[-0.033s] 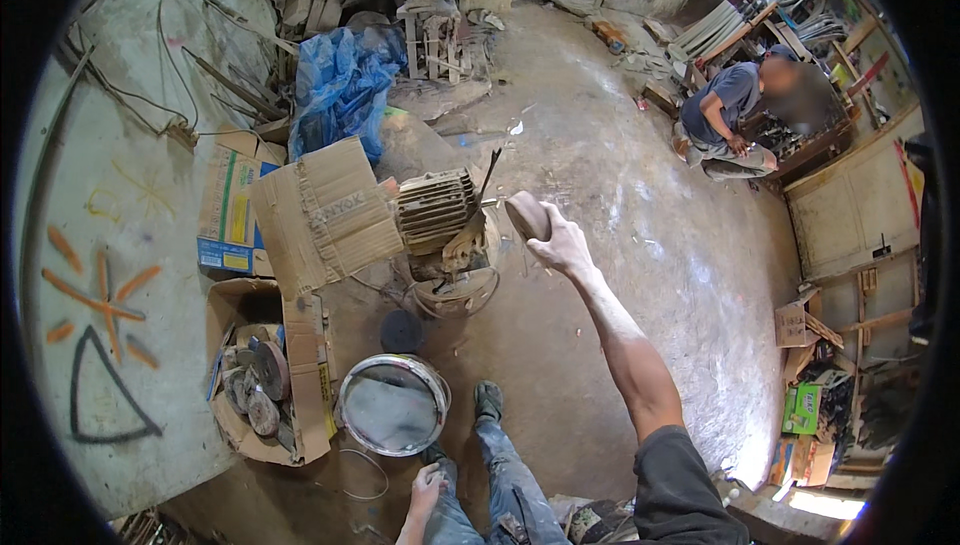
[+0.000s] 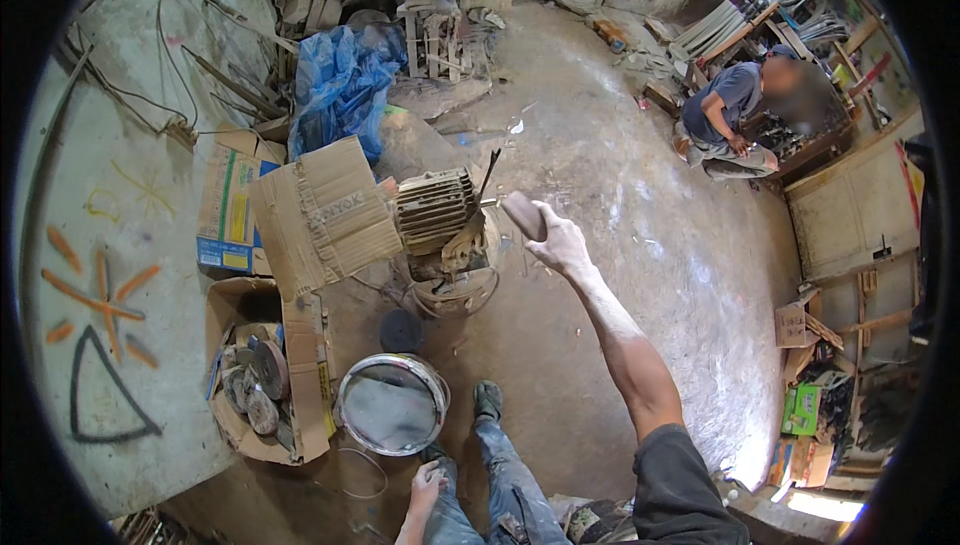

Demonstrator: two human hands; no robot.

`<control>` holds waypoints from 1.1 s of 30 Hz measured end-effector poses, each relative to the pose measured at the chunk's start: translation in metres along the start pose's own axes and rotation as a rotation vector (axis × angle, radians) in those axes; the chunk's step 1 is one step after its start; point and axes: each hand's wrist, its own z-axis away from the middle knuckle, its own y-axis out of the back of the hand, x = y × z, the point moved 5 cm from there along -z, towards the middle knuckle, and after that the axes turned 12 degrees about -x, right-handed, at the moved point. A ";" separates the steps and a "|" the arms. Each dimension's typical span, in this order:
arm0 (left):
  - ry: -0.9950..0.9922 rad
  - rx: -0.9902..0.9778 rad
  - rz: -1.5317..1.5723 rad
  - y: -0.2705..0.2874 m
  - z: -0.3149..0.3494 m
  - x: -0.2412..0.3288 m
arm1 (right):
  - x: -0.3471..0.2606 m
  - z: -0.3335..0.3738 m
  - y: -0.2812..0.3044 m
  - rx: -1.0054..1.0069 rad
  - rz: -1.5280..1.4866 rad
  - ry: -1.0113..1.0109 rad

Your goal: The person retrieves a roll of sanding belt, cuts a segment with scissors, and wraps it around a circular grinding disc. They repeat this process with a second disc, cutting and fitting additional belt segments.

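My right hand (image 2: pixel 560 243) reaches forward, its fingers closed round a thick grey-brown disc (image 2: pixel 523 215) that looks like an abrasive wheel. The disc is tilted, its near edge just right of the shaft of an electric motor (image 2: pixel 437 211); whether they touch I cannot tell. The motor has a ribbed, dusty housing and stands low on the floor, a thin dark rod rising beside its shaft end. By my left knee my left hand (image 2: pixel 427 487) hangs with fingers curled, and nothing shows in it.
Left of the motor leans a cardboard flap (image 2: pixel 327 215). A cardboard box (image 2: pixel 318 385) of worn discs and a bucket (image 2: pixel 438 385) with grey contents stand near my feet. A blue plastic sheet (image 2: pixel 340 85) lies farther back. One person (image 2: pixel 722 110) crouches at the far right.
The disc in my right hand has turned, showing a narrower, more tilted side, and has shifted slightly left. My left hand and the motor stay put.
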 end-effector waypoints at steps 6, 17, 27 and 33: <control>0.037 0.158 0.113 0.027 0.012 -0.027 | 0.003 -0.020 0.020 0.196 0.161 0.218; 0.344 0.347 0.144 0.069 0.059 -0.144 | 0.023 0.002 -0.004 0.283 -0.633 0.015; 0.113 0.221 0.100 0.029 0.016 -0.039 | -0.042 0.031 -0.022 0.384 -0.406 -0.007; 0.068 0.225 0.115 0.029 0.006 -0.042 | -0.045 0.029 -0.028 0.416 -0.414 -0.005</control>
